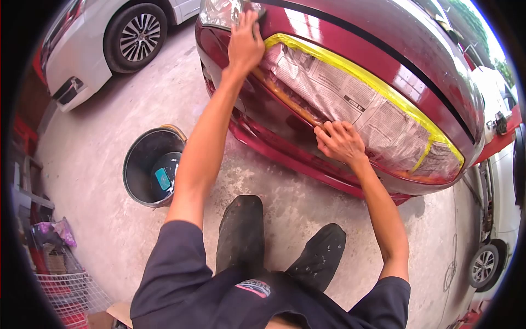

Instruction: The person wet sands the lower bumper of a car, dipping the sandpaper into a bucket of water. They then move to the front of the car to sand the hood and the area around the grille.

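Observation:
My left hand (245, 46) is up at the corner of the dark red car's front, beside the clear headlight (219, 11). Its fingers press a dark grey pad (259, 12) against the paint; the hand hides part of it. Lower down, my right hand (341, 141) has its fingers curled over the lower edge of the grille opening on the red bumper (285, 123). Newspaper (339, 82) under clear film covers that opening, and yellow masking tape (372, 90) borders its top. An orange-brown strip shows along the lower edge.
A black bucket (134, 175) stands on the concrete floor left of my legs, with a turquoise sponge-like block (163, 179) inside. A white car (93, 55) is parked at upper left. Wire racks (71, 290) stand at lower left, and another white vehicle (504, 214) is at right.

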{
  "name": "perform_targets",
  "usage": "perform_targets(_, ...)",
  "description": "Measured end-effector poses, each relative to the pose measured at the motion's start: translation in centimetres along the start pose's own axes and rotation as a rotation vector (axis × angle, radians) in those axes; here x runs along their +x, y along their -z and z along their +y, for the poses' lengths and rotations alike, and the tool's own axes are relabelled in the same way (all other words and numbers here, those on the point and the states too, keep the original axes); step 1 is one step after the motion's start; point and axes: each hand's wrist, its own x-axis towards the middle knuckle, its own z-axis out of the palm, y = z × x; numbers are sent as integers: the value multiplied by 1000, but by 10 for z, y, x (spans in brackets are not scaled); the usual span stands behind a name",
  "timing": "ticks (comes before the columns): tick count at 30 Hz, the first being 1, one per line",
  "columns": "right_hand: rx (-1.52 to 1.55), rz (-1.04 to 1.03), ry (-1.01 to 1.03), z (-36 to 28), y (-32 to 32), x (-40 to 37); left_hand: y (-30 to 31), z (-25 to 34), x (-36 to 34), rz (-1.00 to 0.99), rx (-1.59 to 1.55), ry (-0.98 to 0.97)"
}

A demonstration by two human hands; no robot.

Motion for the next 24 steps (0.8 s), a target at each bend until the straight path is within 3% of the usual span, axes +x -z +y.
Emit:
perform_targets(3,14,-11,-8,-4,0,-4,0,-8,1,4,49,-46)
perform_targets(5,19,-2,-14,-3,-4,-4,-1,-11,42,-41,137,52)
perform_targets(7,16,-5,-13,-1,-3,-2,-18,-29,54,19,128,-30)
perform_targets(10,17,-2,-1,1,2,-1,-3,-13,-9,40,-65,-51)
perform_targets(17,6,-9,-10,-1,-1,-2,-10,-13,40,33,87,1)
perform_targets(21,4,-4,-3,-1,1,-2,1,3,-14,84,8,-34)
perform_targets(24,7,-21,-9,-2,-4,-3,-6,-11,43,11,56,6)
